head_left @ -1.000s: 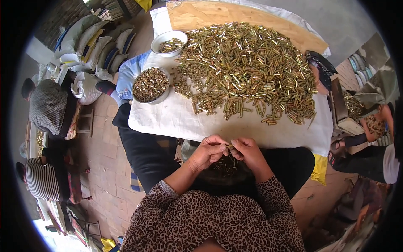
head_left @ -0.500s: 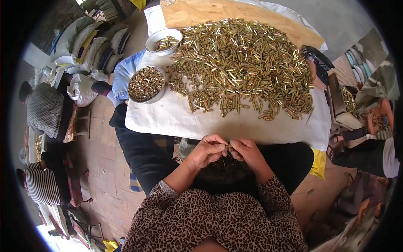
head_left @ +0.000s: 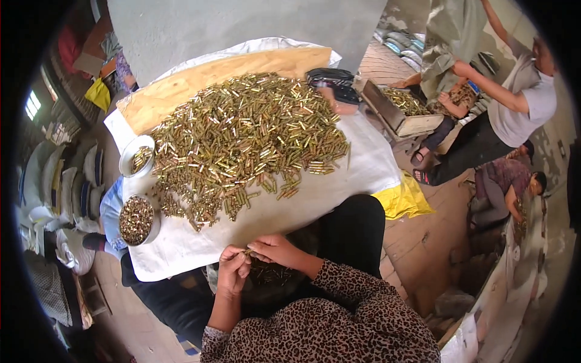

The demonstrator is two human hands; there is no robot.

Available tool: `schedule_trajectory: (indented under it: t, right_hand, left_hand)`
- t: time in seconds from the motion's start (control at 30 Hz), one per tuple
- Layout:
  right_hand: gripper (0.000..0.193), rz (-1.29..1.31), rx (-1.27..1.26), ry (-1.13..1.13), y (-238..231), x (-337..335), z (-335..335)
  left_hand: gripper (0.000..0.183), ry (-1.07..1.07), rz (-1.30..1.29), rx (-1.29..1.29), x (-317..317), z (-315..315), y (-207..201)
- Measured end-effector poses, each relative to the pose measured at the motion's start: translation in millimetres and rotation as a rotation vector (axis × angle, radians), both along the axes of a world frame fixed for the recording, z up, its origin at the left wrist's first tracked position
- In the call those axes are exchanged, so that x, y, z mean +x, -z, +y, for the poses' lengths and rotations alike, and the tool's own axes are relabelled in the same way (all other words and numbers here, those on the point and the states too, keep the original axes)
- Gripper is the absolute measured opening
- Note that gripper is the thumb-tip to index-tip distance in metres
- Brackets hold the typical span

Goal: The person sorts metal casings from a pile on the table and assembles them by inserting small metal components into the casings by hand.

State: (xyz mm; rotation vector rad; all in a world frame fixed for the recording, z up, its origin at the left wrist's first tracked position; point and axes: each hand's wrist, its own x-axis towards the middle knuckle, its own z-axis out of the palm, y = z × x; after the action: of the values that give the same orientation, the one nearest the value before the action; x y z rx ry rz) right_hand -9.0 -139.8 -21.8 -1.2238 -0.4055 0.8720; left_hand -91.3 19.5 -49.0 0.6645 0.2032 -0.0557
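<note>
In front of my lap, above a dark container (head_left: 272, 275) holding loose metal pieces, both hands meet at a small brass-coloured metal sleeve (head_left: 248, 251). My left hand (head_left: 232, 266) pinches it between thumb and fingertips. From the other side, my right hand (head_left: 275, 248) grips its other end; the fingers partly hide it. Just beyond them a white cloth (head_left: 351, 193) covers the work surface. On it lies a broad heap of brass-coloured metal sleeves (head_left: 248, 133), with smaller metal parts (head_left: 172, 202) scattered at its left edge.
Left of the heap stand a white bowl (head_left: 126, 163) of sleeves and a bowl (head_left: 157, 228) full of small coppery parts. A wooden board (head_left: 212, 75) edges the far side. At right are a yellow bag (head_left: 402, 202), a wooden box (head_left: 420, 125) and a standing person (head_left: 526, 97).
The view has swung to the right, so the table and heap appear further left and more people show at right. Both hands keep pinching the small sleeve.
</note>
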Motion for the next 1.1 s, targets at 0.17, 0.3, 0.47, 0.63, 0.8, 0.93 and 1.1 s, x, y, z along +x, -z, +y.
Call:
schedule_trajectory:
  t: [0.17, 0.3, 0.47, 0.63, 0.8, 0.93, 1.1]
  right_hand:
    - [0.029, -0.117, -0.068, -0.032, 6, 1, 0]
    - [0.030, -0.319, -0.266, -0.100, 1, 4, 1]
    - [0.029, -0.995, -0.692, 0.151, -6, 46, -18]
    - [0.025, -1.171, -0.724, 0.325, 11, 82, 14]
    - [0.028, -1.346, -0.969, 0.274, 20, 89, 53]
    - [0.031, -1.273, -1.025, 0.294, 22, 91, 53]
    - [0.025, -1.248, -0.998, 0.361, 18, 91, 46]
  left_hand:
    - [0.010, 0.013, -0.062, 0.030, -4, 2, -12]
    - [0.008, -0.064, 0.043, 0.203, -19, 10, -18]
    - [0.017, 0.353, 0.145, 0.713, -4, 11, -27]
    - [0.014, -0.272, -0.088, 1.319, 44, 22, 0]
    - [0.009, -0.400, -0.045, 1.783, 75, 28, 2]
    - [0.009, -0.396, -0.125, 1.835, 84, 24, 4]
    - [0.009, -0.440, -0.143, 1.831, 79, 27, 17]
